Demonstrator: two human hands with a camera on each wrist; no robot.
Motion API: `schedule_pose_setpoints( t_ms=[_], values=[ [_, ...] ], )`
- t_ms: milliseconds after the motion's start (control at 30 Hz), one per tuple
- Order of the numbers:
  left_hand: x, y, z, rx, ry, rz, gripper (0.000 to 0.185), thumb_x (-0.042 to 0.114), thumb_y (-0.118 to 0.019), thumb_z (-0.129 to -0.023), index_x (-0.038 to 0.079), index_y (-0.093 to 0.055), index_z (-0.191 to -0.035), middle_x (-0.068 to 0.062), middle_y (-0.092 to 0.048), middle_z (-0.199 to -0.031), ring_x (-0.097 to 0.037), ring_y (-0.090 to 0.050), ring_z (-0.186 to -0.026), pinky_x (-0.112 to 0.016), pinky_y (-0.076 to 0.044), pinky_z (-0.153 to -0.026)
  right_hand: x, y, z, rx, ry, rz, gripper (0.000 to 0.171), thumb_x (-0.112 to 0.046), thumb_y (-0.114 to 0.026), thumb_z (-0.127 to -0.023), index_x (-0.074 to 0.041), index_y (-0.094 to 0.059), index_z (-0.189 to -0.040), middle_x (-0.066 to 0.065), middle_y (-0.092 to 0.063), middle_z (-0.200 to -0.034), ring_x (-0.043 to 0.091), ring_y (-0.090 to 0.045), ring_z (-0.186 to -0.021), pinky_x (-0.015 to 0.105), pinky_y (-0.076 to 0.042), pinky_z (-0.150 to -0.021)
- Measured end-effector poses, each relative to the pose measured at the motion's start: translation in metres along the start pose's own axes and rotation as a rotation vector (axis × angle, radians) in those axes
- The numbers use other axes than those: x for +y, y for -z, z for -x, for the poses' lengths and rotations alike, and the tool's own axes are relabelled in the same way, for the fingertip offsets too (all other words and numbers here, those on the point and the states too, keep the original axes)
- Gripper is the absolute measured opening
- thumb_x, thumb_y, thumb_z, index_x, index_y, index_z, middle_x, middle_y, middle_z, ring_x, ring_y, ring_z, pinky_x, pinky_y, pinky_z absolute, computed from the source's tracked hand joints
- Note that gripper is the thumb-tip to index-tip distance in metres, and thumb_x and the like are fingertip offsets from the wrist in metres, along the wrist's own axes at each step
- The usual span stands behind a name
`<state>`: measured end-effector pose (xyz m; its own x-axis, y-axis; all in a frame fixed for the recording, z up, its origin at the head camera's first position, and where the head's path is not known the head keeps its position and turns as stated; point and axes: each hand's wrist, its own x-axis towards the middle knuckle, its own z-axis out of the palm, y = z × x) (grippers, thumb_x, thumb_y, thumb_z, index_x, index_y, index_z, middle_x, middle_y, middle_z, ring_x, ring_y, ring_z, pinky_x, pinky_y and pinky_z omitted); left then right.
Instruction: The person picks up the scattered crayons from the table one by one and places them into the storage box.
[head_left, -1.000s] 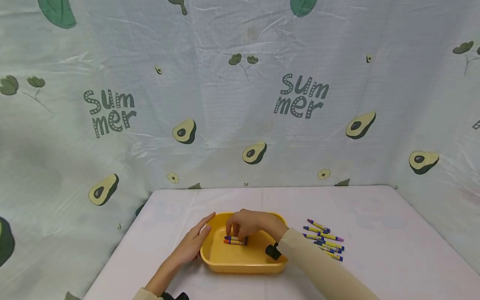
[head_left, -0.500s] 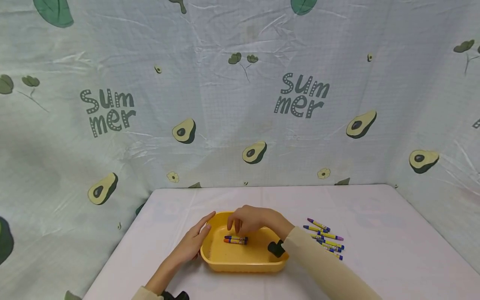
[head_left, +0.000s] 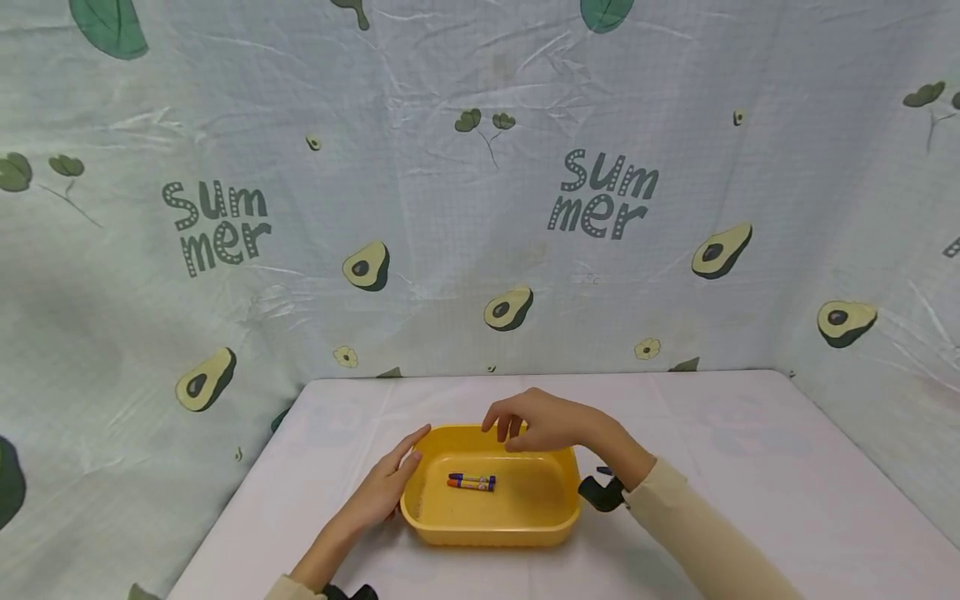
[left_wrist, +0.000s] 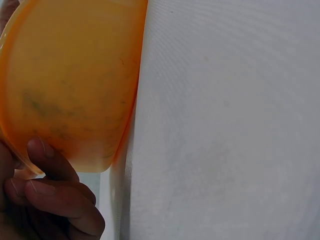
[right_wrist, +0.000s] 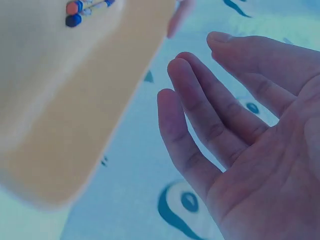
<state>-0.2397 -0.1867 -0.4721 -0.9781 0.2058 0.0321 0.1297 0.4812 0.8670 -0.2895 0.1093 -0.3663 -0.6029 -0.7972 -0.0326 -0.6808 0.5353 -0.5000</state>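
Note:
A yellow plastic basin [head_left: 487,533] sits on the table, with an orange crayon [head_left: 470,485] and a dark blue crayon [head_left: 472,477] side by side on its floor. My left hand [head_left: 381,487] holds the basin's left side; in the left wrist view, curled fingers [left_wrist: 65,200] lie against the outer wall. Above the basin's far right rim hovers my right hand [head_left: 546,419], fingers loosely bent and holding nothing. The right wrist view shows that palm and its spread fingers [right_wrist: 210,125] beside the basin, apart from it.
Right of the basin, a crayon tip [head_left: 604,471] peeks out by the right wrist; the arm hides whatever else lies there. A light cloth covers the table [head_left: 750,450]. Behind it hangs a sheet [head_left: 435,192] printed with avocados.
My right hand has risen out of the basin and moved right and away from the two crayons. Its arm now covers the crayon pile on the right. The left hand stays put.

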Motion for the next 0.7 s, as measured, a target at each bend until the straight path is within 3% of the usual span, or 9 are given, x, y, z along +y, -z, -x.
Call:
schedule_pose_setpoints(
  t_ms=[67, 233, 300, 367, 567, 700],
  values=[
    [0.000, 0.000, 0.000, 0.011, -0.003, -0.009, 0.048, 0.028, -0.042, -0.113, 0.023, -0.040, -0.160, -0.016, -0.043, -0.162, -0.022, -0.060, -0.101, -0.026, -0.048, -0.058, 0.002, 0.005, 0.011, 0.029, 0.004, 0.003, 0.029, -0.010, -0.070, -0.096, -0.018, -0.070, -0.124, 0.000, -0.074, -0.109, 0.008, -0.066, -0.096, 0.024, -0.056, -0.085],
    [0.001, -0.001, -0.001, -0.004, 0.014, 0.011, 0.049, 0.028, -0.041, -0.113, 0.022, -0.038, -0.161, -0.018, -0.041, -0.162, -0.018, -0.056, -0.075, -0.027, -0.045, -0.051, 0.011, 0.014, 0.044, 0.114, -0.030, -0.011, 0.029, -0.010, -0.070, -0.097, -0.019, -0.071, -0.124, -0.004, -0.073, -0.109, 0.007, -0.065, -0.096, 0.022, -0.056, -0.084],
    [0.001, -0.002, -0.001, -0.012, 0.018, 0.023, 0.049, 0.028, -0.040, -0.113, 0.022, -0.037, -0.162, -0.018, -0.040, -0.162, -0.018, -0.055, -0.073, -0.028, -0.044, -0.048, 0.019, 0.017, 0.059, 0.163, -0.041, -0.021, 0.029, -0.009, -0.070, -0.097, -0.019, -0.070, -0.124, -0.002, -0.073, -0.110, 0.007, -0.065, -0.095, 0.022, -0.056, -0.083],
    [0.001, -0.004, -0.001, -0.011, 0.018, 0.023, 0.049, 0.028, -0.041, -0.113, 0.022, -0.037, -0.162, -0.018, -0.040, -0.163, -0.017, -0.058, -0.083, -0.028, -0.046, -0.051, 0.029, 0.021, 0.074, 0.213, -0.043, -0.028, 0.029, -0.009, -0.070, -0.097, -0.019, -0.070, -0.124, -0.001, -0.073, -0.110, 0.006, -0.065, -0.094, 0.022, -0.057, -0.083],
    [0.002, -0.002, 0.000, -0.007, 0.035, 0.030, 0.049, 0.030, -0.041, -0.113, 0.025, -0.037, -0.161, -0.019, -0.047, -0.155, -0.014, -0.047, -0.060, -0.027, -0.043, -0.047, 0.068, 0.024, 0.112, 0.312, -0.064, -0.022, 0.027, -0.014, -0.071, -0.097, -0.021, -0.069, -0.123, -0.006, -0.071, -0.107, 0.004, -0.064, -0.092, 0.022, -0.058, -0.081],
    [0.004, -0.002, 0.000, -0.008, 0.038, 0.027, 0.049, 0.030, -0.040, -0.113, 0.024, -0.037, -0.162, -0.019, -0.048, -0.153, -0.012, -0.048, -0.059, -0.028, -0.043, -0.048, 0.093, 0.019, 0.129, 0.340, -0.120, -0.038, 0.026, -0.014, -0.072, -0.097, -0.020, -0.069, -0.122, -0.005, -0.071, -0.106, 0.004, -0.064, -0.093, 0.022, -0.058, -0.081]
  ],
)
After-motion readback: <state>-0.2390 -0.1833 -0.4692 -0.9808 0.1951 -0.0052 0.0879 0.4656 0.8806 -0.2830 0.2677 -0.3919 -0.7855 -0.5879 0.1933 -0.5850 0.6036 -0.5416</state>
